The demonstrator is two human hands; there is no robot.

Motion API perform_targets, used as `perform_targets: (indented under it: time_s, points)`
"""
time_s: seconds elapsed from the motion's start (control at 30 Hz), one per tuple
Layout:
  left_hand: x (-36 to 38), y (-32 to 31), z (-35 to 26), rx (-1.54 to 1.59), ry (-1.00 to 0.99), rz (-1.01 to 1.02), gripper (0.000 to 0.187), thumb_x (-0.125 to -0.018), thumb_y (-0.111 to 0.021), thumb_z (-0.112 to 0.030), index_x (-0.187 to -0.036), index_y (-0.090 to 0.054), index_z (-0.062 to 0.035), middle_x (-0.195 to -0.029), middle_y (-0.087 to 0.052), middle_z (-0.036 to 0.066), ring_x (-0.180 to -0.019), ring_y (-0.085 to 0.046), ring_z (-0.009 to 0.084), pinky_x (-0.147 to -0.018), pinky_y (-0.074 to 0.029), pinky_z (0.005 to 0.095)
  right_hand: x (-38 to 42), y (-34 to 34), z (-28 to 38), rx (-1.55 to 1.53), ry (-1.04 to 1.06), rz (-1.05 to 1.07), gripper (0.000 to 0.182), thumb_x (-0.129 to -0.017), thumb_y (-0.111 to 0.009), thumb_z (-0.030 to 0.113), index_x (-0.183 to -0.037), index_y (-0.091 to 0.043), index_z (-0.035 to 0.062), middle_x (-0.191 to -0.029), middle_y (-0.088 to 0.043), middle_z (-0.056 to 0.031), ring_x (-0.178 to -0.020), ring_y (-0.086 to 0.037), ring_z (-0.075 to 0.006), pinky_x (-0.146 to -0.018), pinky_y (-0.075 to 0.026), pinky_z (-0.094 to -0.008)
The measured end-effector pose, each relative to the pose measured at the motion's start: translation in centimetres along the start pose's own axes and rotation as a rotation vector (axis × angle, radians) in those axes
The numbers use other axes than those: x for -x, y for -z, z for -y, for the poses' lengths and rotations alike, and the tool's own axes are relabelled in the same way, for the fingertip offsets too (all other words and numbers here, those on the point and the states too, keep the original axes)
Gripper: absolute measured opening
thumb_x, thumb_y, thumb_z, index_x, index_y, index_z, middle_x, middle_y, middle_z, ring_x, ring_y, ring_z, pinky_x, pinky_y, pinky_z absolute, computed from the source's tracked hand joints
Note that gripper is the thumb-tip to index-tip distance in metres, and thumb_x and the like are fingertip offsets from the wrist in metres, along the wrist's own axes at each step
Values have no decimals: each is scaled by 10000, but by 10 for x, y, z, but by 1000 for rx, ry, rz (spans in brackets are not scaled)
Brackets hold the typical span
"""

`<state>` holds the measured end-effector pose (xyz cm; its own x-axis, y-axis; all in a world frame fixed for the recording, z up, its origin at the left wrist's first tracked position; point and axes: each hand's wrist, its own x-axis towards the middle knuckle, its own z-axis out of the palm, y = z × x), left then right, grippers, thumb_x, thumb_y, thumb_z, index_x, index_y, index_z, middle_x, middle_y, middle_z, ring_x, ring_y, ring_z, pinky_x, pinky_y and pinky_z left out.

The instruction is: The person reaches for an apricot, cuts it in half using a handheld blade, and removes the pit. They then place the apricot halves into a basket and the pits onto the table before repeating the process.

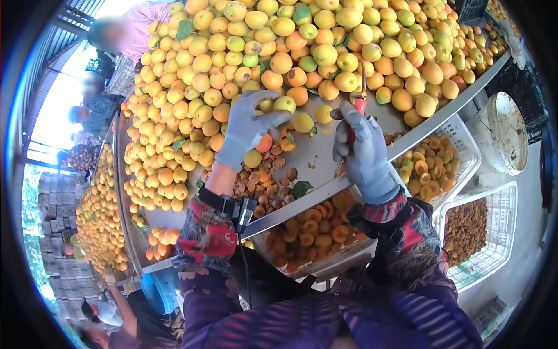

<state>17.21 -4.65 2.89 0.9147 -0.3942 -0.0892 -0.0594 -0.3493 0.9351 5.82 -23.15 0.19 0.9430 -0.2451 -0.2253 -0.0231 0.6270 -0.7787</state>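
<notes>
My left hand [249, 125], in a grey glove, is closed around a yellow-green apricot [284, 104], with another partly hidden by the fingers. It hovers at the near edge of a big heap of apricots [232, 64]. In my right hand [365, 154], also gloved, is a tool with a red handle [360, 106] and a thin curved metal end pointing away from me. Two loose yellow apricots [303, 122] lie between the hands on the metal table [325, 152]. Beneath my left hand are scattered apricot pits [256, 189] and a green leaf [302, 188].
Under the table's raised edge [302, 207] stands a crate of apricot halves [319, 230]. To the right are another crate of halves [468, 139], a white crate [504, 232] of pits and a dirty white bucket [511, 131]. Other people work at the left, near a blue bin [158, 291].
</notes>
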Motion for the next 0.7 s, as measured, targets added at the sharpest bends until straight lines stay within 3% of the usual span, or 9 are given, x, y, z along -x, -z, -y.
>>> perform_targets:
  time_s: [0.03, 0.07, 0.13, 0.17, 0.2, 0.27, 0.47, 0.57, 0.7]
  points:
    - [1, 2, 2, 143, 202, 95, 405, -640, -787, -114, -1022, -657, -83, -1198, -545, 104, -1022, -592, 233, -797, -486, 343, 0, 0, 3, 6, -13, -15, 349, -924, -524, 320, -961, -539, -26, -617, -431, 5, -464, -405, -91, -419, -386, -247]
    - [2, -1, 7, 143, 203, 95, 405, -640, -787, -114, -1022, -657, -83, -1198, -545, 104, -1022, -592, 233, -797, -486, 343, -1, -1, 6, 14, -23, -27, 353, -925, -523, 325, -960, -538, -26, -618, -432, 5, -464, -404, -90, -420, -388, -247]
    - [4, -14, 15, -479, -390, 219, 458, -633, -797, -286, -1028, -659, -100, -1095, -597, 129, -1056, -567, 288, -866, -474, 370, -6, 1, 8, -5, -8, -36, 355, -925, -525, 329, -962, -538, -23, -619, -432, 6, -466, -401, -88, -421, -379, -245]
    - [2, -23, 18, -747, -485, 243, 475, -629, -789, -348, -1011, -666, -95, -1196, -553, 137, -1053, -567, 299, -893, -462, 368, -7, 2, 8, -25, 5, -45, 357, -925, -528, 334, -964, -538, -21, -620, -433, 6, -468, -399, -86, -423, -371, -242]
    - [-2, -30, 19, -744, -488, 243, 475, -629, -789, -348, -1011, -666, -95, -1196, -553, 137, -1053, -567, 299, -893, -462, 368, -6, 2, 8, -22, 7, -47, 357, -925, -528, 334, -964, -538, -21, -620, -433, 6, -468, -399, -86, -423, -371, -242]
    - [-12, -41, 22, -928, -261, 395, 481, -628, -770, -406, -995, -670, -111, -1333, -451, 154, -1085, -549, 308, -896, -457, 387, -5, 1, 9, -50, 16, -62, 347, -922, -537, 335, -965, -539, -10, -616, -430, 8, -464, -387, -86, -426, -346, -240]
    - [-21, -47, 9, -916, -16, 377, 435, -652, -752, -402, -965, -685, -108, -1199, -496, 128, -1034, -550, 291, -873, -461, 375, -3, 0, 8, -84, 3, -52, 323, -920, -542, 324, -948, -543, 3, -598, -400, 18, -458, -358, -90, -437, -330, -242]
    - [-21, -28, 43, -761, -157, 341, 416, -662, -747, -407, -956, -690, -118, -1140, -498, 124, -1013, -542, 281, -874, -456, 367, -5, 2, 9, -86, -6, -48, 321, -920, -543, 323, -942, -542, 3, -595, -391, 20, -461, -355, -87, -439, -323, -242]
    - [-10, -32, 33, -747, -168, 316, 422, -664, -748, -410, -976, -686, -133, -1090, -535, 129, -1034, -530, 285, -876, -452, 369, -2, -3, 6, -64, -29, -40, 329, -919, -546, 330, -949, -538, 2, -599, -398, 19, -463, -358, -86, -443, -324, -241]
